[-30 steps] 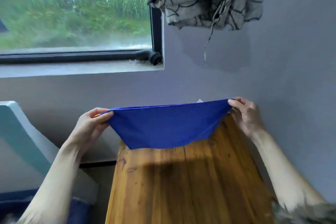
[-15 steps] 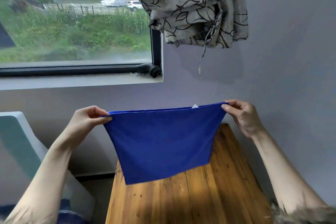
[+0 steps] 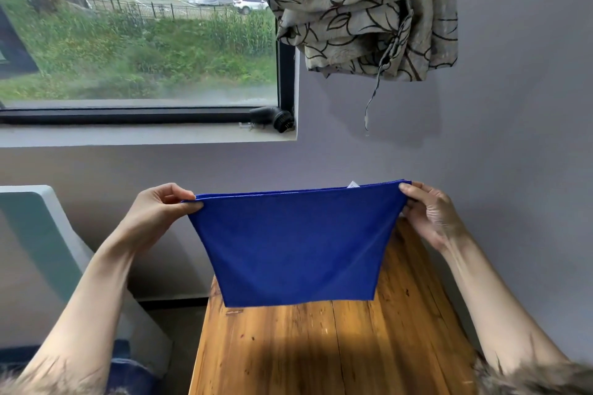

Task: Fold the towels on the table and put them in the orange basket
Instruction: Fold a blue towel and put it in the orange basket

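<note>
A blue towel (image 3: 296, 244) hangs doubled over in the air above the far end of the wooden table (image 3: 337, 349). My left hand (image 3: 160, 208) pinches its upper left corner and my right hand (image 3: 430, 215) pinches its upper right corner, so the top edge is stretched level. A small white label (image 3: 352, 184) peeks out at the top edge near the right hand. The towel's lower edge hangs just above the tabletop. No orange basket is in view.
A grey wall stands behind the table and close along its right side. A patterned curtain (image 3: 362, 13) with a dangling cord is bunched up above. At the left are a window (image 3: 138, 32) with a sill and a white and teal chair back (image 3: 41, 240).
Both hands have lifted the towel higher and pulled it taut. It sagged in a shallow curve a second ago and now hangs down as a flat doubled sheet.
</note>
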